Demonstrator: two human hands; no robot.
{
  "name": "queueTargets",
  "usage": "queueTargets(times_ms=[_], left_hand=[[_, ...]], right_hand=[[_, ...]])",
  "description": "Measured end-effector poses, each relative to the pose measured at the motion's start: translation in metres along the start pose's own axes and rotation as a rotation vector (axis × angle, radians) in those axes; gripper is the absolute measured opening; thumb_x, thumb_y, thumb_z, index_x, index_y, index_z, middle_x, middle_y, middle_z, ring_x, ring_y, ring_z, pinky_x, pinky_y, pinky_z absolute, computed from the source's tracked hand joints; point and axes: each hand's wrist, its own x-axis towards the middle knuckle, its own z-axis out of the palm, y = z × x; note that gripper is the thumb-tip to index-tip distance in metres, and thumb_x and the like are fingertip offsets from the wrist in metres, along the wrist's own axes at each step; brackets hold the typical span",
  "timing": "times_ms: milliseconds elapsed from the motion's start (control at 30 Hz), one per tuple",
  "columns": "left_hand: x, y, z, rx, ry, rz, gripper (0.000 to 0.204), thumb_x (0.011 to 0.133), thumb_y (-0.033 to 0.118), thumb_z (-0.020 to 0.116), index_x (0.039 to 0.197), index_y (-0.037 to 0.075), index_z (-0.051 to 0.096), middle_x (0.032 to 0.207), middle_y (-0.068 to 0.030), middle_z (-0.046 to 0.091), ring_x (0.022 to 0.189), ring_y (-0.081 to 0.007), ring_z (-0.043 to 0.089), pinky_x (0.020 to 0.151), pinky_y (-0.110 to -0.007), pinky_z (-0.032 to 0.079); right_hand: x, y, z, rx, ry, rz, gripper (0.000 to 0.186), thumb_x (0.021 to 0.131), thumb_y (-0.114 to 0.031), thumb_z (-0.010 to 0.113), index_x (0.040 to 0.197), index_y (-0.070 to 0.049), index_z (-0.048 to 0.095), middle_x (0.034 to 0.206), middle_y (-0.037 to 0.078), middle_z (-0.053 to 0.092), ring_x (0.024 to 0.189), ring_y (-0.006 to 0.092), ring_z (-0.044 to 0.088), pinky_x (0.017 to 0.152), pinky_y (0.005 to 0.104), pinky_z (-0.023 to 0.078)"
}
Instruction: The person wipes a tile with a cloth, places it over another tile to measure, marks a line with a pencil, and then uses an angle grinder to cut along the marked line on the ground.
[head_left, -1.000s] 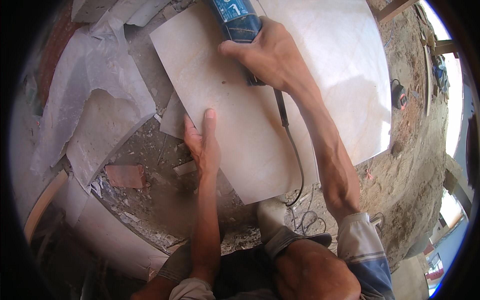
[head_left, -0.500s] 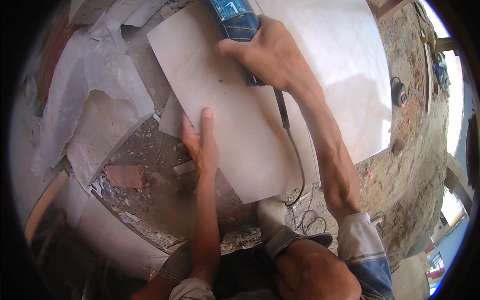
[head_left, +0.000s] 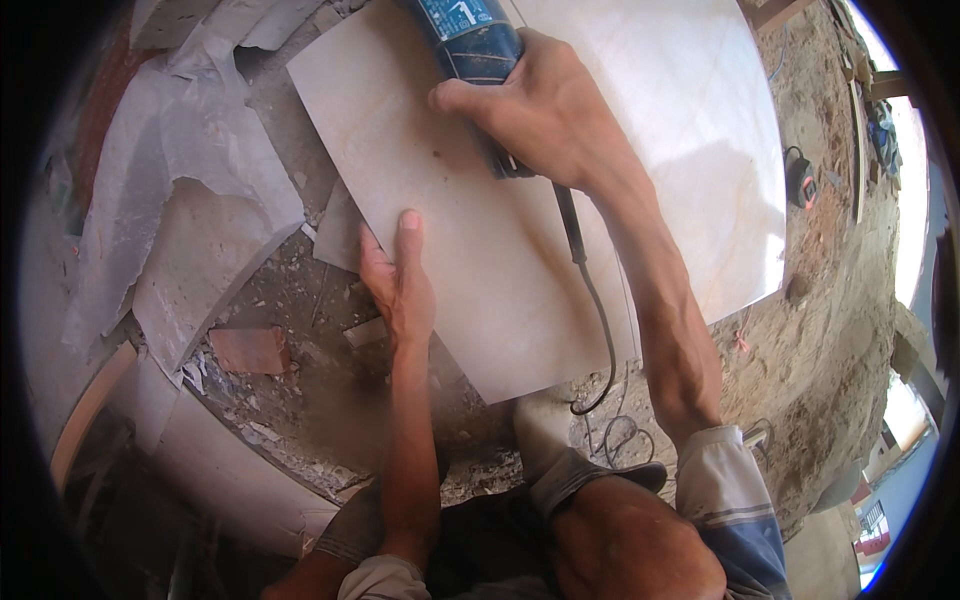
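My right hand (head_left: 540, 120) grips a blue power tool (head_left: 460, 35) at the top middle, over a cream marbled tile (head_left: 490, 320); its black cord (head_left: 605, 330) runs down across that tile and loops below it. My left hand (head_left: 398, 285) holds the left edge of the same tile, thumb on top and fingers curled at the edge. The tool's underside and working end are hidden or out of frame. A second pale tile (head_left: 710, 220) lies to the right, partly behind my right forearm, and a small tile offcut (head_left: 335, 230) shows under the held tile's left edge.
Broken boards with torn plastic sheeting (head_left: 190, 130), a red brick (head_left: 250, 350) and a curved-looking wood strip (head_left: 90, 415) lie on the left amid rubble. On the dirt at right are a tape measure (head_left: 800, 180) and timber pieces (head_left: 855, 150).
The held tile has shifted slightly toward the upper left, along with my left hand. My right hand and the tool have moved very little, keeping the same grip.
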Motion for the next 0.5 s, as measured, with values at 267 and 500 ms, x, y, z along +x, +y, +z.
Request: queueTargets(times_ms=[267, 500], left_hand=[[0.0, 0.0, 0.002, -0.033, 0.0, 0.001, 0.062, 0.111, 0.031, 0.065, 0.153, -0.011, 0.048, 0.14, -0.0215, 0.066, 0.124, -0.0236, 0.064, 0.107, -0.037, 0.051], [0.0, 0.0, 0.001, -0.036, 0.004, -0.015, 0.064, 0.11, 0.032, 0.066, 0.153, -0.011, 0.047, 0.141, -0.0219, 0.065, 0.124, -0.0241, 0.064, 0.107, -0.037, 0.051]], right_hand=[[-0.006, -0.003, -0.004, 0.015, -0.018, 0.039, 0.052, 0.081, -0.039, 0.085, 0.074, 0.011, 0.075, 0.062, 0.02, 0.069, 0.055, 0.0275, 0.07, 0.055, 0.0386, 0.056], [-0.012, -0.001, -0.005, 0.026, -0.008, 0.027, 0.05, 0.08, -0.037, 0.084, 0.072, 0.011, 0.074, 0.061, 0.02, 0.068, 0.055, 0.0271, 0.07, 0.054, 0.0393, 0.055]])
